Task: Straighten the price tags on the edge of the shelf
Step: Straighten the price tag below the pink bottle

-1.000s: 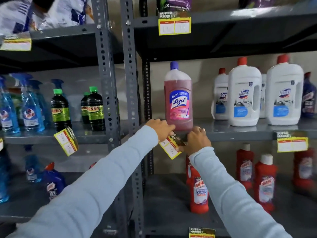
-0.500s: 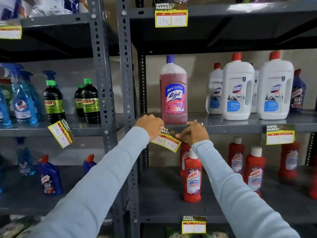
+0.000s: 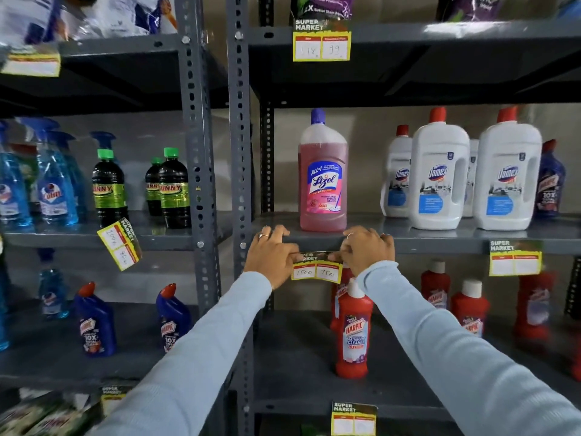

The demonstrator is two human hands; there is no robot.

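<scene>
A yellow and red price tag [image 3: 317,269] hangs nearly level on the grey shelf edge [image 3: 440,245], just below a pink Lizol bottle [image 3: 323,177]. My left hand [image 3: 272,254] pinches the tag's left end. My right hand [image 3: 367,248] pinches its right end, fingers resting on the shelf lip. On the left rack, another price tag [image 3: 119,243] hangs strongly tilted. Level tags hang at the upper shelf [image 3: 321,42] and at the right [image 3: 515,258].
White Domex jugs [image 3: 440,180] stand right of the Lizol bottle. Red Harpic bottles [image 3: 353,328] fill the shelf below my hands. Dark green-capped bottles [image 3: 171,187] and blue spray bottles [image 3: 53,184] sit on the left rack. Grey perforated uprights [image 3: 239,152] split the two racks.
The tag between my hands has turned from steeply tilted to nearly level. My hands have spread apart to its two ends, and the view has come closer.
</scene>
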